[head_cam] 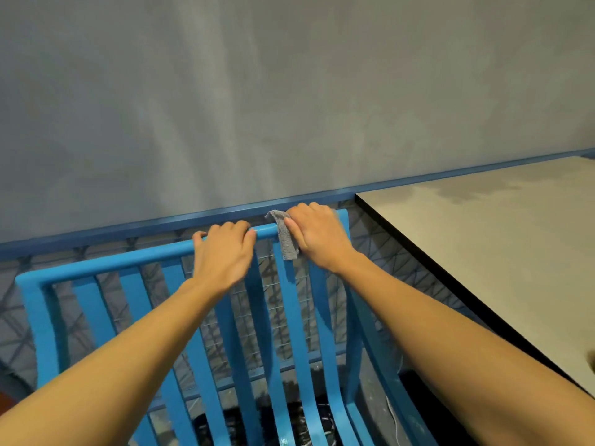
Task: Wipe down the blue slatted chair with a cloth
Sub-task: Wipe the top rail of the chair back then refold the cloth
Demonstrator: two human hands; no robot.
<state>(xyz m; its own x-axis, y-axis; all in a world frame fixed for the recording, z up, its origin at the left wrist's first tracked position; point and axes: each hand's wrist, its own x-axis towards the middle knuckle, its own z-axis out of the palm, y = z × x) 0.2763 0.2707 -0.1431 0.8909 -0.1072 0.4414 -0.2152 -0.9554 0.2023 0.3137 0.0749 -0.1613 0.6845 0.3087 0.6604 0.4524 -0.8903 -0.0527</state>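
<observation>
Blue slatted chair [286,300], near the wall [289,91]: looks stiff and light; best steadied at its top rail [112,259]. Draped there, limp grey cloth [285,239], pinned under curled fingers of right hand [317,236]; alongside, left hand [222,252] wrapped round rail.

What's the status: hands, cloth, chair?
Left hand grips top rail of blue chair. Right hand holds grey cloth on the rail, near its right end. Table close at right; nothing blocks.

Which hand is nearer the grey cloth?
Right. The right hand holds the cloth on the chair's top rail; the left hand grips the rail beside it, not touching.
</observation>
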